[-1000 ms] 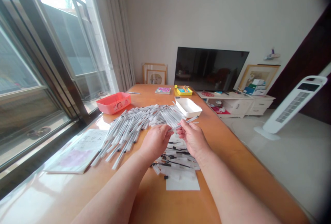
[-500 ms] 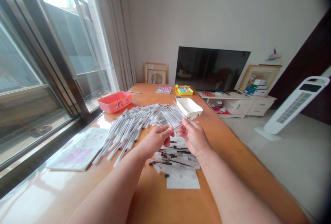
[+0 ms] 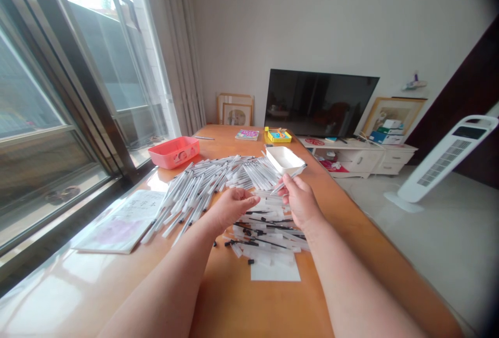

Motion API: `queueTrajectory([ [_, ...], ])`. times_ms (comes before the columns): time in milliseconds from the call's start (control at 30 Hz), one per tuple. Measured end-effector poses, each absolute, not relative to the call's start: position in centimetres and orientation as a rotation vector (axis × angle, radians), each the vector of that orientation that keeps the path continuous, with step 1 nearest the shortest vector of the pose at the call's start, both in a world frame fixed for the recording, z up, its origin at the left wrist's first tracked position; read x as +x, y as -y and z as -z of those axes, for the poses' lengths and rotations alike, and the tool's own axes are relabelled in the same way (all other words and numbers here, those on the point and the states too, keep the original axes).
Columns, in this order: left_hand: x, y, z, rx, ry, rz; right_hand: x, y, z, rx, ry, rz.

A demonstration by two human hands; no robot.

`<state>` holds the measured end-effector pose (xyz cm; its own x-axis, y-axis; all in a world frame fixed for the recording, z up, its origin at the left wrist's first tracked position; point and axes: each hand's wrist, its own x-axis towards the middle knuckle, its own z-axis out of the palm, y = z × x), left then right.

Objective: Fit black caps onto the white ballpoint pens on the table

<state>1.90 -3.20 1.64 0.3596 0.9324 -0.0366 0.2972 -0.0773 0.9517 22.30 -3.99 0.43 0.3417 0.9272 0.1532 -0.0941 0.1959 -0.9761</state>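
Right hand [image 3: 300, 204] pinches one pen [image 3: 290, 177] above the table [image 3: 234, 301].
Left hand [image 3: 230, 207] loosely open, empty, hovering over loose pen parts [image 3: 265, 239]; pen pile [image 3: 206, 182] beyond, white tray [image 3: 284, 160] just past the pen tip.

Bright daylight pouring through the big dark-framed window [image 3: 58, 93] on the left, pale curtain [image 3: 175, 52] hanging at its far edge. Straight ahead, plain white wall [image 3: 312, 15], dark television [image 3: 319, 103] sitting on a low white cabinet [image 3: 366, 158], framed pictures [image 3: 235, 110] leaning against the wall beside it. Off to the right, white tower fan [image 3: 444, 158] standing on the pale tiled floor [image 3: 429, 239], dark door [image 3: 463, 93] behind it.
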Motion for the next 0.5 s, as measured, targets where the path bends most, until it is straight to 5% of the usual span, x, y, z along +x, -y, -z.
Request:
queueTrajectory([
  [500, 2.4, 3.3, -2.8, 1.481, -0.843, -1.23, 21.1, 5.8, -0.6, -1.273, 1.85, -0.451],
])
